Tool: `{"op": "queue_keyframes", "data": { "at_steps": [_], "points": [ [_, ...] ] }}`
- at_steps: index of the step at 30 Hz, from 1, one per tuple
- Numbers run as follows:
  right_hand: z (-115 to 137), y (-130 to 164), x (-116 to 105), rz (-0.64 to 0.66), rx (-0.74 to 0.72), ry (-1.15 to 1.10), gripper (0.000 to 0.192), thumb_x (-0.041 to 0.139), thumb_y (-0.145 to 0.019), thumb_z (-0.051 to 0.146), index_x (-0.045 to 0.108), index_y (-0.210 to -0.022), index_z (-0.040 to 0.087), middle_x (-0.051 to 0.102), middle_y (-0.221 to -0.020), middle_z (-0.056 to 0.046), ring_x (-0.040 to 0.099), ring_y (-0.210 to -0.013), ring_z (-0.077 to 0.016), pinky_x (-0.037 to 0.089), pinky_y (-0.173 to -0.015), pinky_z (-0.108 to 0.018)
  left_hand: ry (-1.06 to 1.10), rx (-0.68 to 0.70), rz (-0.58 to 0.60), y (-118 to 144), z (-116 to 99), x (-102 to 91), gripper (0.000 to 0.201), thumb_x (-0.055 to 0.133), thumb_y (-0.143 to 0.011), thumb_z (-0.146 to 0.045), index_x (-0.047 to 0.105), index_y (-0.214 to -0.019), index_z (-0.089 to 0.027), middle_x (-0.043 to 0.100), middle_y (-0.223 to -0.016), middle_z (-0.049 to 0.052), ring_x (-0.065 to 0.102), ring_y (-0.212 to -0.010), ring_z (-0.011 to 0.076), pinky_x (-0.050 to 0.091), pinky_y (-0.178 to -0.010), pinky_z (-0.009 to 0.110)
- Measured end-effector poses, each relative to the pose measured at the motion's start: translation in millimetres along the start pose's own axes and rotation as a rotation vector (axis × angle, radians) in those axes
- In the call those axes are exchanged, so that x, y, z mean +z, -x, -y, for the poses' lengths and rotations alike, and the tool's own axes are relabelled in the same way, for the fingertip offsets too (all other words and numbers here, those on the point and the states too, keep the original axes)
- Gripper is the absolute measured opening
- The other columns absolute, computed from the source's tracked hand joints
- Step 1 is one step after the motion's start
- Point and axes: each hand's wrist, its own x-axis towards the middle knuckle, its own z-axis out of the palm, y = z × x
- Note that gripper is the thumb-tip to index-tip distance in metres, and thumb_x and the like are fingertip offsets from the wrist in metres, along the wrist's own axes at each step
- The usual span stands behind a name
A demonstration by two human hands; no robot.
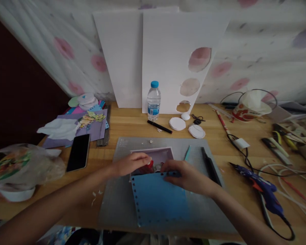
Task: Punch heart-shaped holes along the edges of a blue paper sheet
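Observation:
A blue paper sheet (159, 200) with punched holes along its left and top edges lies on the grey cutting mat (112, 204). My right hand (186, 177) pinches its top edge. My left hand (131, 163) rests at the sheet's upper left corner, over a small red-and-white object (148, 167) that my fingers partly hide; whether I grip it is unclear. A lilac sheet (163, 154) lies just behind both hands.
A water bottle (153, 100), black pen (159, 126) and white foam discs (177, 123) stand behind the mat. A phone (78, 152) and coloured papers (91, 127) lie left, a plastic bag (20, 166) far left. A blue glue gun (265, 190), cables and tools lie right.

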Motion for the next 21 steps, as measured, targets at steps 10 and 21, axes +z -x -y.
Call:
{"op": "queue_keyframes", "data": {
  "at_steps": [10,21],
  "points": [
    [1.1,23.5,14.6,-0.104,-0.011,0.042,0.019,0.061,-0.083,0.012,0.066,-0.096,0.023,0.070,-0.094,0.001,0.064,-0.087,-0.0149,0.047,-0.077,-0.026,0.356,-0.008,-0.081,6.9,-1.1,3.2,0.030,0.064,-0.081,-0.031,0.060,-0.105,-0.013,0.070,-0.092,0.009,0.066,-0.083,0.0192,0.047,-0.077,0.031],
    [2.3,34.0,36.0,-0.234,-0.007,-0.003,0.011,0.060,-0.087,0.017,0.063,-0.095,0.023,0.069,-0.089,0.001,0.064,-0.083,-0.0150,0.050,-0.075,-0.026,-0.162,0.100,-0.120,44.6,5.7,22.5,0.050,0.075,-0.070,-0.028,0.050,-0.112,-0.026,0.056,-0.090,-0.003,0.056,-0.087,0.0166,0.043,-0.078,0.028]
  ]
}}
